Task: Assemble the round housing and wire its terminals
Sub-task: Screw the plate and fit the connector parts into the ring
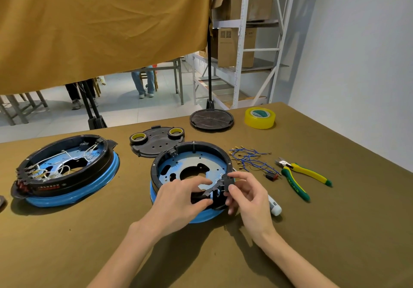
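round housing (192,164) sits mid-table on the olive cloth, blue rim down | left hand (178,200) curls thumb and fingers on its near black edge; right hand (248,196) pinches a small black switch block (230,183) at that rim | blue terminal wires (250,159) just right; pliers (301,176) beyond; second wired housing (64,169) well left

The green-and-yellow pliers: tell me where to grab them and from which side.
Grip the pliers by their two green-and-yellow handles, about midway along, coming from above and from the near-right side. They lie flat on the table with the handles splayed toward the near right and the metal jaws pointing at the blue wires, so the handle end is the open side.
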`<state>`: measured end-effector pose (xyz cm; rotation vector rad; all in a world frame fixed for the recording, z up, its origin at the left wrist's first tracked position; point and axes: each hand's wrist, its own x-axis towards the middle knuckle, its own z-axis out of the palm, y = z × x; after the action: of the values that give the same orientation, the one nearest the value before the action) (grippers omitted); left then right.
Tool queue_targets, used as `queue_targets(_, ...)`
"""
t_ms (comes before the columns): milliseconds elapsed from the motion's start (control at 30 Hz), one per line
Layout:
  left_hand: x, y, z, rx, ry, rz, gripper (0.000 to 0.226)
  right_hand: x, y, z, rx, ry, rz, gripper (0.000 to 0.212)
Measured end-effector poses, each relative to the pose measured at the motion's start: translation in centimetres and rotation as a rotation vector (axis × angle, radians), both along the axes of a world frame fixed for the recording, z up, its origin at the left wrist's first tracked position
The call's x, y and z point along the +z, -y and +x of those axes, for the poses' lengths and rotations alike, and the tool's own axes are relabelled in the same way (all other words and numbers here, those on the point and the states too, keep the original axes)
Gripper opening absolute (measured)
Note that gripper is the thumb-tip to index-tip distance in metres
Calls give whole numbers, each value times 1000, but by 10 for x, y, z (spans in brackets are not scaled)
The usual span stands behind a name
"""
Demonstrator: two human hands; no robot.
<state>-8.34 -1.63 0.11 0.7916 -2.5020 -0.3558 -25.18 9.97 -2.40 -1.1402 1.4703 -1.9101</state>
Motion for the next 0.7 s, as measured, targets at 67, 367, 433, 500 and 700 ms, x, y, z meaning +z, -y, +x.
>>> queue_targets(67, 1, -1, 1, -2, 7, 7, 44, 2, -2, -1, -42, -74, 15, 30)
queue_targets(367, 3, -2, -1, 13, 30, 2, 38, -4, -8, -1, -150, -524, 92, 33)
queue_targets(433, 4, -3, -1, 20, 28, 0, 37, -4, -8, -3, -187, -559, 98, 25)
queue_targets(500, 5, -4, -1, 23, 27, 1, 37, -5, -6, -3, -198, -574, 105, 22)
queue_targets(700, 5, -4, -2, 27, 32, -5, 38, -9, -5, -1, -154, -523, 66, 32)
